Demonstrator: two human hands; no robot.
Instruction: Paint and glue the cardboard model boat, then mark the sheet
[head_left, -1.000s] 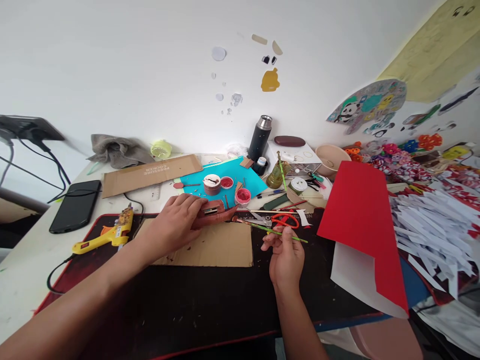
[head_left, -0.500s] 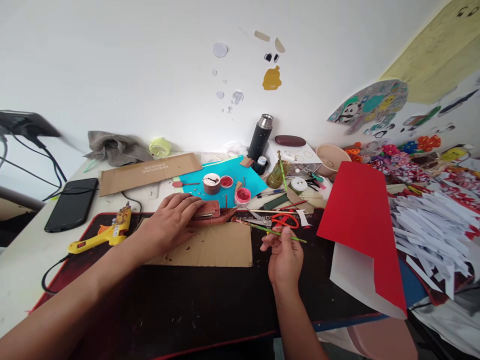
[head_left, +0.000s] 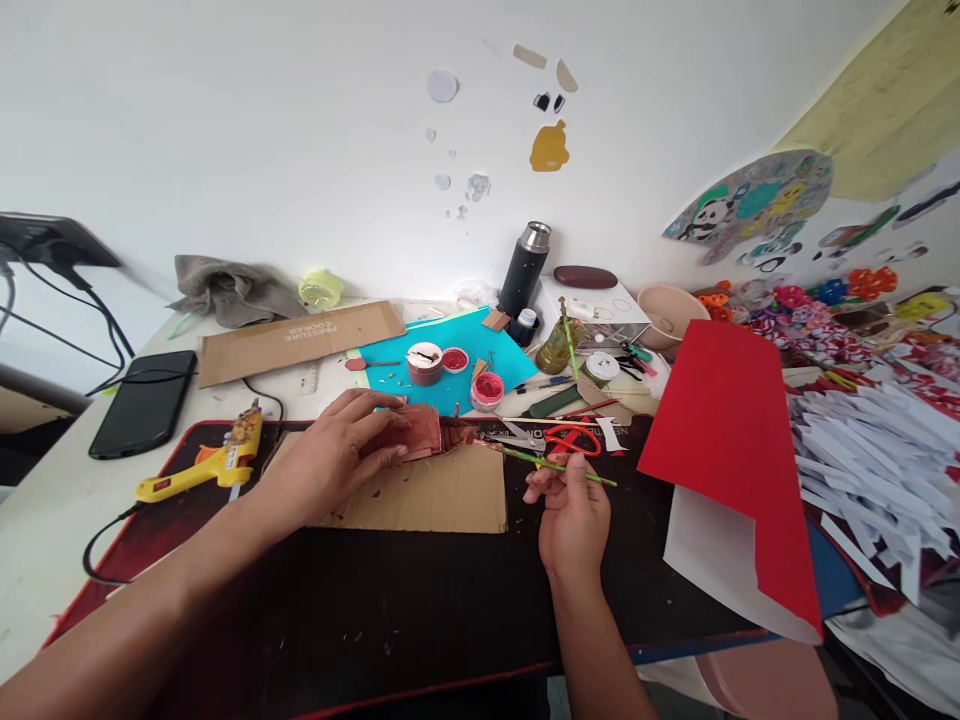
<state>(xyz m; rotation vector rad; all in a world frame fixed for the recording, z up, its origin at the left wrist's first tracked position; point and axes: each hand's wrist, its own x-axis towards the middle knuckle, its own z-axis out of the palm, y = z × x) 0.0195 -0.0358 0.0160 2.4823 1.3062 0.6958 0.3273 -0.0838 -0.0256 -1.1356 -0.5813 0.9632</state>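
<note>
My left hand (head_left: pixel 330 455) grips a reddish-brown painted cardboard piece (head_left: pixel 420 432), thumb in front and fingers over the top. A narrow painted end of the piece points right. Beneath it lies a bare cardboard sheet (head_left: pixel 442 495) with dark specks. In my right hand (head_left: pixel 574 525) is a slim green paintbrush (head_left: pixel 559 466), pinched by the fingers, its bristle end pointing left close to the painted piece. Orange-handled scissors (head_left: pixel 574 440) lie just behind the brush. On blue paper stand a brown paint jar (head_left: pixel 425 366) and a pink-rimmed pot of red paint (head_left: pixel 488 390).
A yellow glue gun (head_left: pixel 225 465) and a black phone (head_left: pixel 142 405) lie on the left. A black flask (head_left: pixel 525 270) stands by the wall. At right are folded red paper (head_left: pixel 705 410) and a heap of white paper strips (head_left: pixel 862 460).
My left hand has turned the painted piece, so its flat brown face now shows more. The brush in my right hand has hardly moved. The view has shifted slightly.
</note>
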